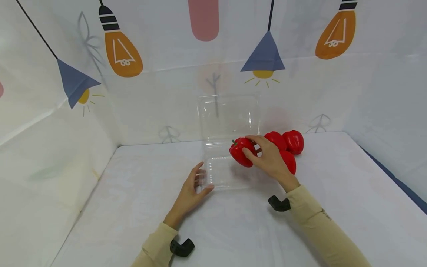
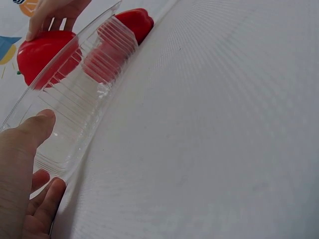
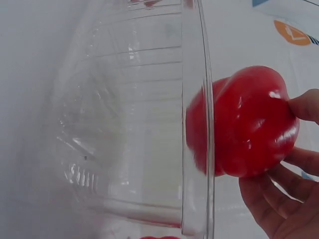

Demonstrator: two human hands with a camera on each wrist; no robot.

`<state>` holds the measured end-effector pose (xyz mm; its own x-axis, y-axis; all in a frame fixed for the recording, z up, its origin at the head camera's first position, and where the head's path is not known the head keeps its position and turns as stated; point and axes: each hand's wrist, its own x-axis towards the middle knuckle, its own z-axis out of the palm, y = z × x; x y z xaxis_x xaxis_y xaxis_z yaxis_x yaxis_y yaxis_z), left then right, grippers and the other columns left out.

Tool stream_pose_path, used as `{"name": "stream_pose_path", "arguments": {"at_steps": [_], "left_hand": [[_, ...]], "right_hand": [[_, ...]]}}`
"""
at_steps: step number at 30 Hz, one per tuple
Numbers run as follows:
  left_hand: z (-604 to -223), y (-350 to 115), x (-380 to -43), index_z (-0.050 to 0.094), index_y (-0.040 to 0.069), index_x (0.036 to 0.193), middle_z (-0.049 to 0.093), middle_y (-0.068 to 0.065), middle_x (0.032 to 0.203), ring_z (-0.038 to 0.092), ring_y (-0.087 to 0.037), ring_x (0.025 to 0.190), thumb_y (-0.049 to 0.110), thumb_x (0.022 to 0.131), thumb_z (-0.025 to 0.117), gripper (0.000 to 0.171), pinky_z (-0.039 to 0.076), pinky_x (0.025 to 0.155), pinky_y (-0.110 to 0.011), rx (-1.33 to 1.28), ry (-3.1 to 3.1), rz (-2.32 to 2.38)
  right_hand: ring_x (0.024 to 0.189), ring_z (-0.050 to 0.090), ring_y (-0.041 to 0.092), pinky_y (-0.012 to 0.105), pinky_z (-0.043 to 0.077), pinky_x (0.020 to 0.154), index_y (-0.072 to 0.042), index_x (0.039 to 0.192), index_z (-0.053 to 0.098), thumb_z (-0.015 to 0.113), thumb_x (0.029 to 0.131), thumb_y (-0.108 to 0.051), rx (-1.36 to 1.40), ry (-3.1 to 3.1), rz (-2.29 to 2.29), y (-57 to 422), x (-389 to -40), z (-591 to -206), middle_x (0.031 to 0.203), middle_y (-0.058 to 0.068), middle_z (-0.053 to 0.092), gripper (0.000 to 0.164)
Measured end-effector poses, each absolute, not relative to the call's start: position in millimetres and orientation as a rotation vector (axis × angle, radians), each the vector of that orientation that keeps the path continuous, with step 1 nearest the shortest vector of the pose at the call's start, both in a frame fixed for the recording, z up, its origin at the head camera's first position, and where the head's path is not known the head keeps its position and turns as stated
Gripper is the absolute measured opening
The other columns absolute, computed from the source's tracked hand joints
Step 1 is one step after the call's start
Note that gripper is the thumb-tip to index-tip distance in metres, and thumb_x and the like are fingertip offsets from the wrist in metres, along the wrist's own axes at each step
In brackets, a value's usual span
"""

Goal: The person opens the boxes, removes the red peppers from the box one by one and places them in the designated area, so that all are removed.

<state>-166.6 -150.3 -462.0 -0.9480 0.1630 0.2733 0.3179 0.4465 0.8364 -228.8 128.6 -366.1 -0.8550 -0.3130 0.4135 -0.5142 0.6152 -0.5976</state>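
A clear plastic clamshell container stands in the middle of the table, its lid raised at the back. My left hand holds its near left corner, thumb at the front wall and fingers along the left side. My right hand grips a red bell pepper with a green stem, thumb and fingers round its right side. The pepper hangs over the container, above the rim in the right wrist view. Several more red peppers sit just right of the container, partly hidden by the right hand.
The white-covered table meets a printed cloth backdrop behind the lid. Another cloth panel rises at the left side. Black curved pieces stick out from both wrists.
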Motion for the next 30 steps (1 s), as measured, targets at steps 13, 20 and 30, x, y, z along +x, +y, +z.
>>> {"name": "stream_pose_path", "arguments": {"at_steps": [13, 20, 30], "left_hand": [[-461, -149, -166, 0.028, 0.017, 0.147, 0.052, -0.011, 0.13, 0.055, -0.024, 0.117, 0.028, 0.079, 0.077, 0.085, 0.051, 0.094, -0.039, -0.45, -2.506, -1.527], [-461, -151, -165, 0.028, 0.018, 0.147, 0.052, -0.011, 0.13, 0.055, -0.023, 0.117, 0.03, 0.079, 0.076, 0.085, 0.051, 0.094, -0.039, -0.448, -2.509, -1.507], [-462, -151, -165, 0.031, 0.018, 0.145, 0.055, -0.014, 0.124, 0.057, -0.022, 0.112, 0.025, 0.074, 0.081, 0.087, 0.052, 0.093, -0.035, -0.464, -2.486, -1.571]], "right_hand": [[0.099, 0.057, 0.024, 0.045, 0.056, 0.078, -0.013, 0.133, 0.051, 0.067, 0.086, -0.031, 0.547, -2.564, 1.13, 150, -225, -362, 0.117, 0.008, 0.061, 0.052], [0.103, 0.057, 0.025, 0.047, 0.056, 0.08, -0.012, 0.131, 0.051, 0.064, 0.089, -0.032, 0.502, -2.527, 1.144, 161, -227, -367, 0.121, 0.009, 0.061, 0.049], [0.106, 0.056, 0.026, 0.032, 0.054, 0.08, -0.011, 0.133, 0.05, 0.061, 0.091, -0.034, 0.365, -2.498, 1.148, 187, -227, -363, 0.121, 0.01, 0.059, 0.049]]}}
